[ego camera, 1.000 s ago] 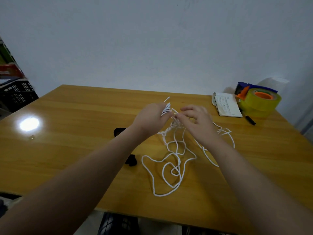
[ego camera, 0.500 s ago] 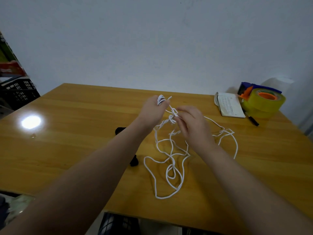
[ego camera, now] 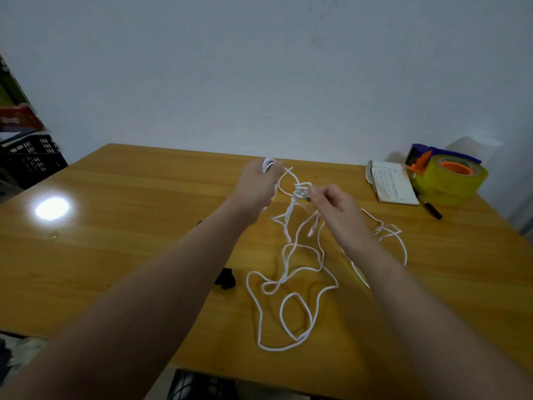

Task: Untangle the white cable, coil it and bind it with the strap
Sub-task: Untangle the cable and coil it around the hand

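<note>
A white cable (ego camera: 288,287) lies in tangled loops on the wooden table (ego camera: 115,255), part of it lifted toward my hands. My left hand (ego camera: 258,184) is raised above the table and grips a small bundle of cable turns at its fingertips. My right hand (ego camera: 331,202) pinches a knot in the cable just right of the left hand. From the knot, several strands hang down to the loops below. A black strap (ego camera: 226,280) lies on the table beside my left forearm, partly hidden by it.
At the back right of the table sit a small notebook (ego camera: 392,184), a yellow tape roll in a dispenser (ego camera: 450,176) and a black pen (ego camera: 432,210). A black crate (ego camera: 28,158) stands off the table's left edge. A bright light reflection marks the left tabletop.
My left hand has risen and moved away from me with its cable bundle. My right hand has drawn slightly rightward on the knot, pulling the strands taut and lifting more cable off the table.
</note>
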Tool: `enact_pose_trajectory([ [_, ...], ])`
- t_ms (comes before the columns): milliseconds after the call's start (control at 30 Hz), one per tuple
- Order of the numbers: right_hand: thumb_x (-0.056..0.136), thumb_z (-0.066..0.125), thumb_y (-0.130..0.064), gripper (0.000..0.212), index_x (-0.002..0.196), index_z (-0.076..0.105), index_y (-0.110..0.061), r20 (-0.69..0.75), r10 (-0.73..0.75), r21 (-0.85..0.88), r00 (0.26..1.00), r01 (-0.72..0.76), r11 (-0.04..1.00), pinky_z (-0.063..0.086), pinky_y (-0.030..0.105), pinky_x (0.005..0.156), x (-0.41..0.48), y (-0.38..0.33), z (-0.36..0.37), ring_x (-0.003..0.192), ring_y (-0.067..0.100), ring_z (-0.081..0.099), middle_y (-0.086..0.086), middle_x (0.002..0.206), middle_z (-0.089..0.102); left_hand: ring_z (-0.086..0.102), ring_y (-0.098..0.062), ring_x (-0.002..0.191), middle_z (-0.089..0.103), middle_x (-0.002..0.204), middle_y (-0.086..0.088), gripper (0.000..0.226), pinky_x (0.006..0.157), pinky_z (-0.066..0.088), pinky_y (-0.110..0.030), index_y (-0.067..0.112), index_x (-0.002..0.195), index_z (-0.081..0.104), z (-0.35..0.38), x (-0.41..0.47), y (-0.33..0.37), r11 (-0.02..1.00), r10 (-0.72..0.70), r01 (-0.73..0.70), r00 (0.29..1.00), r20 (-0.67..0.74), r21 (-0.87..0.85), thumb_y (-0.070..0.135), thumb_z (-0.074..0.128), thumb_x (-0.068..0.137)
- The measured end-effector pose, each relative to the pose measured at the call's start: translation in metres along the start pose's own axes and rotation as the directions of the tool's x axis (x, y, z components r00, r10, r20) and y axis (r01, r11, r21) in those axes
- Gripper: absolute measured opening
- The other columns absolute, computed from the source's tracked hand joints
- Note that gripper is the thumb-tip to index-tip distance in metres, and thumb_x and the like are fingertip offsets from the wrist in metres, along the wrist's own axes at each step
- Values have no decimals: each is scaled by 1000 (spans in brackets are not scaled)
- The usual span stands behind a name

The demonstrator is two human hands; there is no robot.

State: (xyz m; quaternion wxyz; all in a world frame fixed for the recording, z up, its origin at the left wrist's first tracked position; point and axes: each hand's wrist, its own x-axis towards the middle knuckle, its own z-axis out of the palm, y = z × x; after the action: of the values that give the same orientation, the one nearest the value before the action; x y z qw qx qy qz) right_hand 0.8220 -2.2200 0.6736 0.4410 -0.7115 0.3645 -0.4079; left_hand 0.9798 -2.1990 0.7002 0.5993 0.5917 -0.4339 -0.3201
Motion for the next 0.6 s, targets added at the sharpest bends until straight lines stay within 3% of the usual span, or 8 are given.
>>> enact_pose_trajectory([
  [100, 73, 66, -56, 58, 117, 46, -25, -261, -125, -268, 957, 52, 962, 35, 36, 101, 1, 3, 6, 117, 14, 47, -5, 122, 52, 27, -6, 39, 35, 49, 5, 24, 34, 21, -15, 14, 74, 49, 5, -7, 3, 994, -40, 37, 999, -29, -107, 22, 49, 97],
  [167, 72, 72, -47, 53, 109, 51, -16, -397, -310, -380, 864, 153, 912, 38, 38, 97, -3, 4, 13, 109, 19, 46, 1, 114, 48, 25, -4, 35, 34, 44, 9, 25, 34, 19, -15, 13, 74, 50, 8, -11, 6, 964, -90, 80, 996, -25, -254, 21, 47, 98],
  [200, 73, 74, -42, 46, 102, 51, -15, -383, -340, -377, 858, 191, 906, 43, 38, 89, -3, 4, 17, 99, 18, 48, 1, 106, 48, 24, -3, 34, 33, 42, 10, 25, 33, 18, -15, 13, 74, 49, 11, -13, 8, 945, -107, 97, 994, -14, -311, 21, 47, 98],
  [300, 73, 76, -34, 43, 100, 45, -21, -264, -213, -192, 941, 165, 967, 50, 31, 73, -4, -1, 29, 81, 15, 54, 0, 94, 54, 22, -2, 32, 31, 41, 10, 26, 31, 17, -14, 11, 74, 48, 14, -17, 10, 921, -117, 123, 992, 40, -369, 20, 46, 99],
  [400, 73, 77, -23, 54, 110, 37, -22, -228, -88, 18, 970, 94, 995, 51, 22, 71, 0, -6, 32, 81, 12, 58, -6, 96, 53, 21, -1, 30, 31, 42, 10, 25, 30, 17, -12, 10, 76, 49, 7, -15, 12, 902, -136, 177, 982, 130, -395, 21, 46, 99],
  [467, 77, 74, -14, 55, 115, 35, -24, -158, 23, 221, 987, 13, 975, 51, 25, 70, 2, -5, 33, 78, 12, 58, -5, 96, 52, 21, -1, 30, 31, 41, 10, 26, 29, 17, -12, 10, 76, 49, 2, -16, 12, 896, -140, 204, 973, 184, -394, 22, 45, 99],
  [600, 90, 57, -9, 33, 116, 40, -20, -87, 45, 309, 995, -16, 951, 47, 22, 63, 4, -1, 29, 69, 10, 55, 0, 98, 62, 23, -2, 33, 32, 42, 11, 24, 33, 18, -14, 8, 77, 55, -1, -23, 13, 977, -78, 111, 980, 184, -179, 25, 54, 95],
])
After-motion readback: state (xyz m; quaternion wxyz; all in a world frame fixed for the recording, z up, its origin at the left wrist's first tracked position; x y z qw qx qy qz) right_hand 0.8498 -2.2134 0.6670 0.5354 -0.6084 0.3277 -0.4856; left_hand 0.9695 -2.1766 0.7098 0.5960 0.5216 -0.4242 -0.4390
